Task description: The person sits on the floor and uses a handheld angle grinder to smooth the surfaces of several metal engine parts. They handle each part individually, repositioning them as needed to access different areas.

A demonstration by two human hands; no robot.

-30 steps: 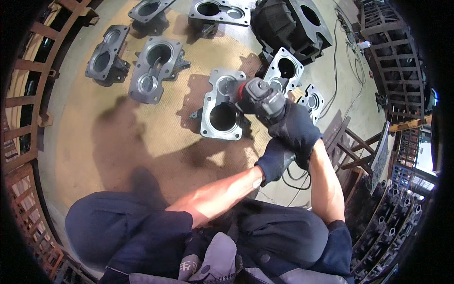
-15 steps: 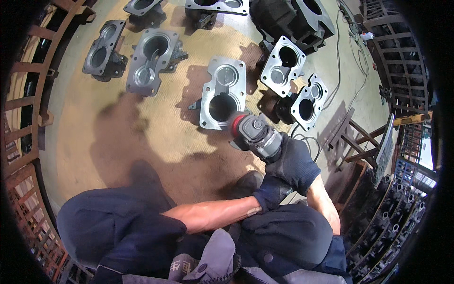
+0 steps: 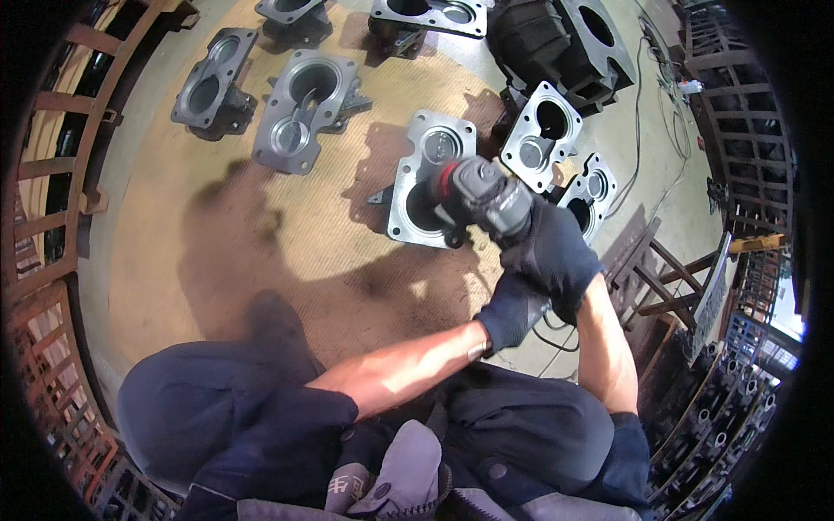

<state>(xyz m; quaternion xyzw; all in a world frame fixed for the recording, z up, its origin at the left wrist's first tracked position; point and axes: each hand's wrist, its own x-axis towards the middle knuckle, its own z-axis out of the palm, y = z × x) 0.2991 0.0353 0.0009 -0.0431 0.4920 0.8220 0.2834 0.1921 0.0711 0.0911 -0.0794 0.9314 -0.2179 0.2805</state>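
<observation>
Both my hands wear dark gloves and are closed around an angle grinder [image 3: 483,193] with a red-rimmed disc. My right hand [image 3: 560,256] wraps the body just behind the grinder's head. Farther back, my left hand [image 3: 514,314] grips the rear end, close to its cord. The disc is smeared by motion and overlaps the right side of a flat-faced metal casting [image 3: 405,204] with a large round opening and a shallower round recess. I cannot tell whether disc and casting touch. Part of the casting's face is hidden behind the tool.
Similar castings lie around, one [image 3: 543,130] to the right and another [image 3: 308,95] to the left. Behind stands a big black casting [image 3: 556,52]. Cables [image 3: 641,130] trail over the floor at right. A metal stand [image 3: 669,278] is on the right, and slatted racks [image 3: 52,226] line the left.
The grinder and both hands have moved away from me, from the casting's near edge to alongside its middle. The whole view has shifted slightly, with the castings now farther right.
</observation>
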